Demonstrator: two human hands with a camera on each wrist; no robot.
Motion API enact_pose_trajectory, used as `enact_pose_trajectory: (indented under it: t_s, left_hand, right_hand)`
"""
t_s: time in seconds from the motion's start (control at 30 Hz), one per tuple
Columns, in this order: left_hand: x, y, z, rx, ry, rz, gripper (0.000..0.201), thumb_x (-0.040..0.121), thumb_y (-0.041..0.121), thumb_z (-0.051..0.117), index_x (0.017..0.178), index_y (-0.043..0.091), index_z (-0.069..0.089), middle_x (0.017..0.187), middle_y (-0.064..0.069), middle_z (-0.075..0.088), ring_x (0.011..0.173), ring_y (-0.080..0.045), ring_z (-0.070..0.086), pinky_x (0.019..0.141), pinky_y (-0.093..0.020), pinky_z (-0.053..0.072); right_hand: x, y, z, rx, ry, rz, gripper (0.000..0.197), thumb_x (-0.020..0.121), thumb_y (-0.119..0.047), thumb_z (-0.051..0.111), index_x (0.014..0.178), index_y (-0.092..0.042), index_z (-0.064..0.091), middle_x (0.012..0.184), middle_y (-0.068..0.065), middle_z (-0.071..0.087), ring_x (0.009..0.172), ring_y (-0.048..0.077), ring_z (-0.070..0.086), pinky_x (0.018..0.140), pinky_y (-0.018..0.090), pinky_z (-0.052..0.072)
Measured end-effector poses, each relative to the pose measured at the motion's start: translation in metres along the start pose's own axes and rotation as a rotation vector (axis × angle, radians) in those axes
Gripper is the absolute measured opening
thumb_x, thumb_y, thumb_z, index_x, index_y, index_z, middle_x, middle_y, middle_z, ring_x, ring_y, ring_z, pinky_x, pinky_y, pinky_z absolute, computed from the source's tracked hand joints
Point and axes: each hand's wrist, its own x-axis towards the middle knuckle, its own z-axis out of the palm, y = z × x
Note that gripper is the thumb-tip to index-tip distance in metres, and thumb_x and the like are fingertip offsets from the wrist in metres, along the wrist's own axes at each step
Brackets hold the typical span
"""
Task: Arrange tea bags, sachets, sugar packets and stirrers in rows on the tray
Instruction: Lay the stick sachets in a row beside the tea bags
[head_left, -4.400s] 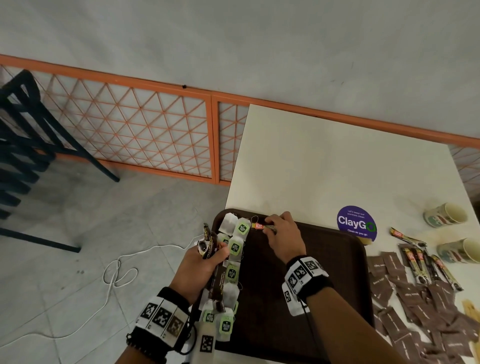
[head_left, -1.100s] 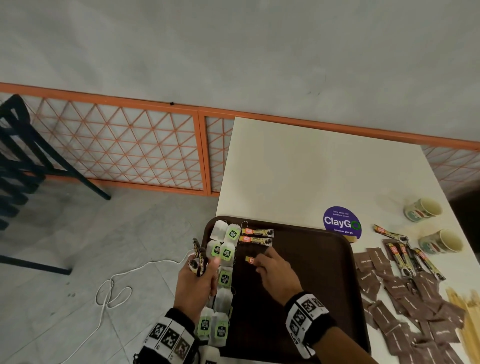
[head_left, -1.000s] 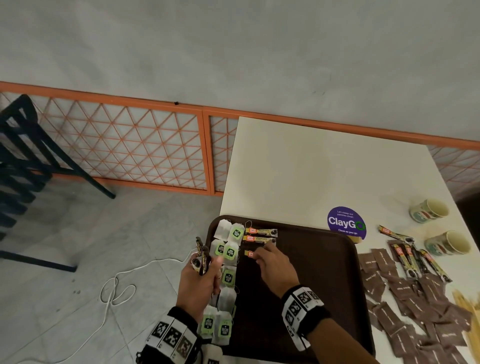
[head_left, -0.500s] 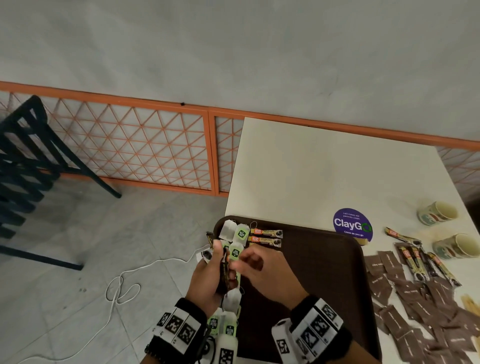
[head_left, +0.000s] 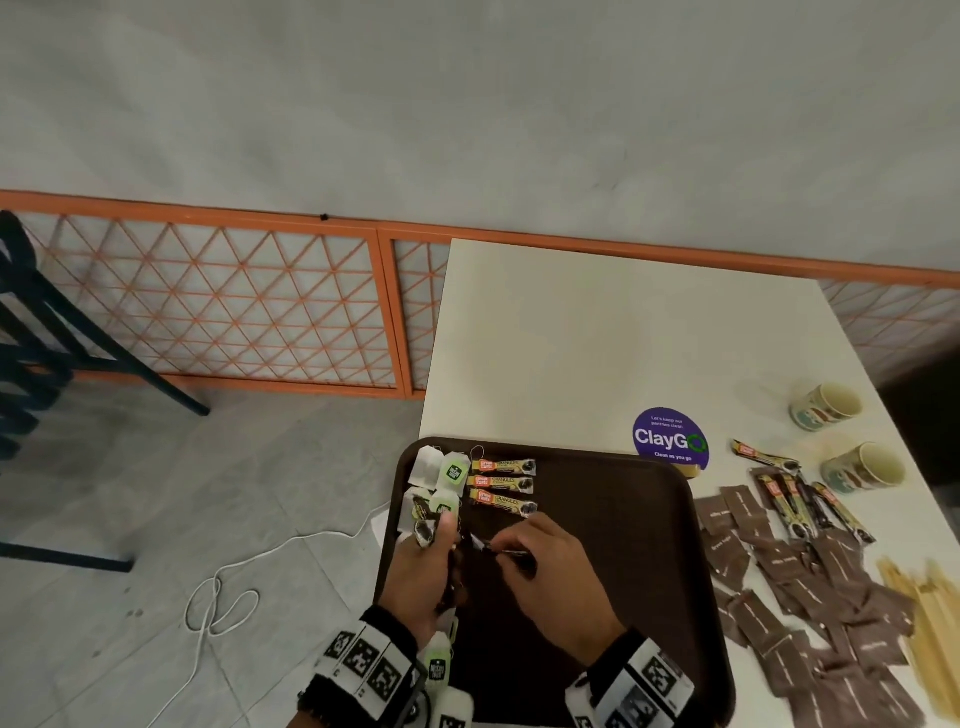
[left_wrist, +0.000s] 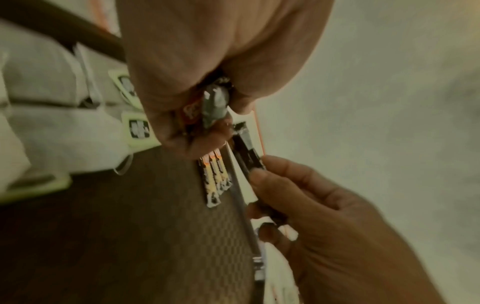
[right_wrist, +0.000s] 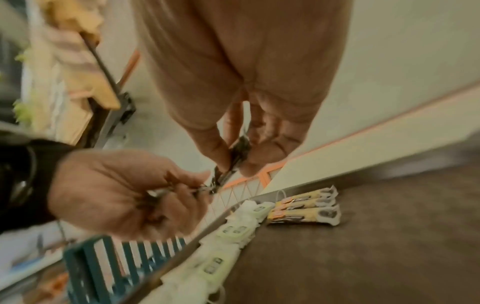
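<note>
The brown tray (head_left: 623, 519) carries a column of tea bags (head_left: 447, 473) along its left edge. Three coffee sachets (head_left: 501, 483) lie stacked in a column beside them. My left hand (head_left: 441, 530) grips a bundle of sachets (head_left: 423, 530) over the tray's left side. My right hand (head_left: 498, 545) pinches one dark sachet (head_left: 511, 552) at the end of that bundle. The left wrist view shows the bundle (left_wrist: 214, 102) in my fist and the pinched sachet (left_wrist: 248, 152). In the right wrist view thumb and forefinger hold the sachet (right_wrist: 237, 156).
Brown sugar packets (head_left: 810, 613), loose sachets (head_left: 800, 499) and wooden stirrers (head_left: 930, 623) lie on the white table right of the tray. Two paper cups (head_left: 826, 405) (head_left: 862, 467) and a purple sticker (head_left: 670, 436) sit behind. The tray overhangs the table's left edge above a cable (head_left: 223, 597).
My right hand laid a third sachet under the first two, then drew back to my left hand and took hold of another sachet from the bundle.
</note>
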Motion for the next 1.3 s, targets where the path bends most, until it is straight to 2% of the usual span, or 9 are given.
enact_pose_trajectory:
  t_s: [0.13, 0.3, 0.4, 0.47, 0.6, 0.73, 1.0, 1.17, 1.3]
  left_hand:
    - [-0.004, -0.003, -0.006, 0.061, -0.134, -0.151, 0.034, 0.092, 0.042, 0.062, 0.085, 0.009, 0.059, 0.062, -0.005, 0.054, 0.039, -0.010, 0.038, 0.038, -0.021, 0.031]
    - [-0.002, -0.008, -0.009, 0.012, -0.140, -0.267, 0.022, 0.087, 0.024, 0.072, 0.078, 0.007, 0.062, 0.068, -0.011, 0.061, 0.036, -0.010, 0.036, 0.035, -0.020, 0.030]
    - [0.001, -0.012, -0.013, 0.029, -0.011, -0.157, 0.016, 0.084, 0.012, 0.074, 0.078, 0.001, 0.063, 0.063, -0.016, 0.054, 0.032, -0.012, 0.033, 0.036, -0.021, 0.032]
    - [0.000, -0.011, -0.017, 0.083, 0.098, -0.026, 0.015, 0.085, 0.007, 0.073, 0.075, -0.001, 0.065, 0.050, -0.009, 0.052, 0.031, -0.013, 0.036, 0.037, -0.022, 0.034]
    - [-0.007, -0.006, -0.028, 0.125, 0.140, 0.081, 0.015, 0.087, 0.007, 0.070, 0.079, -0.005, 0.070, 0.042, 0.000, 0.056, 0.032, -0.011, 0.042, 0.039, -0.022, 0.034]
    - [-0.010, -0.005, -0.038, 0.090, 0.143, 0.105, 0.023, 0.088, 0.011, 0.070, 0.085, -0.011, 0.070, 0.057, -0.014, 0.061, 0.037, -0.015, 0.038, 0.040, -0.023, 0.033]
    - [-0.014, -0.003, -0.043, 0.064, 0.145, 0.154, 0.020, 0.089, 0.013, 0.070, 0.083, -0.006, 0.072, 0.057, -0.010, 0.066, 0.033, -0.014, 0.038, 0.039, -0.023, 0.035]
    - [-0.012, 0.000, -0.039, 0.060, 0.116, 0.166, 0.022, 0.089, 0.017, 0.071, 0.088, -0.005, 0.070, 0.080, -0.020, 0.074, 0.035, -0.014, 0.039, 0.041, -0.026, 0.037]
    - [-0.011, 0.003, -0.036, 0.089, 0.102, 0.186, 0.027, 0.089, 0.020, 0.071, 0.091, -0.007, 0.070, 0.056, -0.003, 0.067, 0.032, -0.012, 0.038, 0.044, -0.026, 0.037]
  right_hand:
    - [-0.013, 0.012, 0.002, 0.033, 0.013, -0.143, 0.016, 0.086, -0.005, 0.066, 0.089, -0.020, 0.070, 0.102, -0.008, 0.057, 0.089, 0.001, 0.057, 0.080, 0.014, 0.048]
    - [-0.022, 0.018, 0.007, 0.061, -0.019, -0.212, 0.024, 0.081, 0.004, 0.063, 0.082, -0.019, 0.067, 0.106, -0.013, 0.056, 0.092, -0.001, 0.058, 0.082, 0.008, 0.044]
    - [-0.017, 0.017, 0.003, 0.149, -0.134, -0.187, 0.008, 0.087, -0.022, 0.069, 0.095, -0.023, 0.069, 0.107, -0.013, 0.059, 0.094, 0.000, 0.060, 0.085, 0.016, 0.050]
    - [-0.001, 0.027, 0.006, 0.103, -0.073, -0.084, 0.023, 0.087, -0.040, 0.067, 0.104, -0.025, 0.070, 0.105, -0.013, 0.060, 0.093, 0.002, 0.060, 0.085, 0.022, 0.052]
    - [0.039, 0.051, 0.020, -0.195, 0.125, 0.053, 0.015, 0.091, -0.021, 0.066, 0.105, -0.016, 0.071, 0.104, -0.004, 0.060, 0.097, 0.014, 0.054, 0.088, 0.033, 0.052]
    - [0.057, 0.060, 0.031, -0.321, 0.059, -0.033, 0.018, 0.095, -0.014, 0.059, 0.107, -0.015, 0.072, 0.107, 0.000, 0.063, 0.101, 0.021, 0.052, 0.088, 0.032, 0.050]
    - [0.062, 0.068, 0.035, -0.355, 0.028, -0.100, 0.024, 0.083, 0.005, 0.066, 0.098, -0.012, 0.074, 0.099, 0.002, 0.068, 0.096, 0.025, 0.060, 0.081, 0.035, 0.055]
    - [0.066, 0.070, 0.030, -0.351, -0.024, -0.108, 0.021, 0.087, 0.004, 0.060, 0.095, -0.011, 0.072, 0.099, 0.003, 0.067, 0.099, 0.023, 0.058, 0.085, 0.038, 0.054]
    - [0.061, 0.059, 0.023, -0.265, 0.076, -0.074, 0.018, 0.090, -0.002, 0.062, 0.095, -0.015, 0.072, 0.098, -0.005, 0.064, 0.092, 0.011, 0.057, 0.082, 0.024, 0.051]
